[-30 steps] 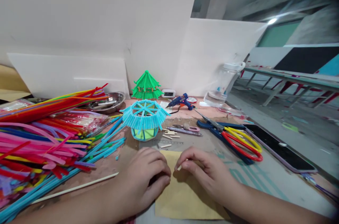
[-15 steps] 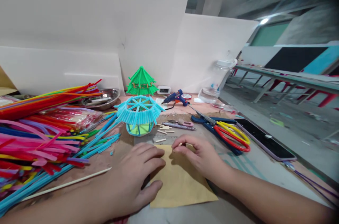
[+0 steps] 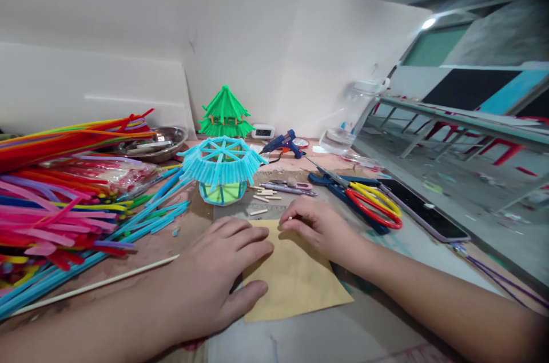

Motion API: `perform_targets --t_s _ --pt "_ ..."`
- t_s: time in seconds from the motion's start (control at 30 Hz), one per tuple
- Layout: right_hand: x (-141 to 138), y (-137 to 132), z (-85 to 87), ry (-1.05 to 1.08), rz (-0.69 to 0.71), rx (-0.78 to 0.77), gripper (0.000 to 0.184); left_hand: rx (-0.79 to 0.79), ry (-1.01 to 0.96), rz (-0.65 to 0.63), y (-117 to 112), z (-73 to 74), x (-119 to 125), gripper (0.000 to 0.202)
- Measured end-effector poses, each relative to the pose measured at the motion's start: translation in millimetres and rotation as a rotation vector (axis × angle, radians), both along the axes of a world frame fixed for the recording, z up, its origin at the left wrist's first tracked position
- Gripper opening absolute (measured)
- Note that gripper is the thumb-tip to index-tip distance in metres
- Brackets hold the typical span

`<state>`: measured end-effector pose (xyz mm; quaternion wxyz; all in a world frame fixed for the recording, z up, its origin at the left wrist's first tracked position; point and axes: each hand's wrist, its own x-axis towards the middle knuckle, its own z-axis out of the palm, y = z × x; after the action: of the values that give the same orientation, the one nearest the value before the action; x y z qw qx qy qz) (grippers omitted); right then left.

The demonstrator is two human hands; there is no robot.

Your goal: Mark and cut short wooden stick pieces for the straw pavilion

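Leftmost, a loose heap of coloured craft stems (image 3: 64, 203) fills the left edge of the frame, with a long wooden skewer (image 3: 98, 283) lying below it at lower left. At lower centre, the left hand (image 3: 214, 277) lies palm down with fingers spread, gripping nothing, its fingertips and thumb pressing on the left edge of the tan paper sheet (image 3: 295, 283). Above it, at centre, stands the blue roofed model (image 3: 221, 166), with cut stick pieces (image 3: 263, 197) just to its right. The right hand (image 3: 319, 228) rests at the sheet's top edge, its thumb and forefinger closed narrowly on a short pale stick (image 3: 290, 218), of which only the tip shows. For good control, press the sheet flat with even pressure and pinch the stick near its end, low to the paper. Scissors (image 3: 369, 203) and a phone (image 3: 422, 214) lie right of centre, apart from both hands.
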<state>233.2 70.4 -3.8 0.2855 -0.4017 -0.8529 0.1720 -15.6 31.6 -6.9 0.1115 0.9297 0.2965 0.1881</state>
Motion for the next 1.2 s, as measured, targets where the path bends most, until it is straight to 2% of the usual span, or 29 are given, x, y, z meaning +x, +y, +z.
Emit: perform_targets --t_s 0.13,0.4,0.57,0.67,0.77,0.87,1.03,1.2 --pt "3 3 -2.5 -0.065 0.045 0.056 0.015 -0.009 -0.018 0.001 1 1.2 1 0.036" --pt "3 0 -0.9 -0.211 0.004 0.175 0.021 0.003 -0.026 -0.012 0 0.7 1 0.034" --pt "-2 -6 -0.7 -0.147 0.04 0.098 0.018 -0.008 -0.039 -0.025 -1 -3.9 2 0.035" --pt "-8 -10 3.5 -0.033 -0.001 0.012 0.017 -0.023 -0.095 -0.026 2 -5.2 2 0.033" --pt "-14 -18 10.1 0.099 -0.031 -0.116 0.018 -0.07 -0.201 0.003 7 -4.0 2 0.023" --pt "-19 -27 13.8 0.146 0.03 -0.194 0.02 -0.075 -0.277 0.013 10 -1.6 3 0.014" --pt "-22 -31 10.9 0.162 0.074 -0.163 0.022 0.036 -0.316 0.003 12 -0.5 4 0.009" --pt "-21 -29 8.8 0.154 0.1 -0.075 0.028 0.042 -0.309 -0.012 11 0.9 4 0.011"
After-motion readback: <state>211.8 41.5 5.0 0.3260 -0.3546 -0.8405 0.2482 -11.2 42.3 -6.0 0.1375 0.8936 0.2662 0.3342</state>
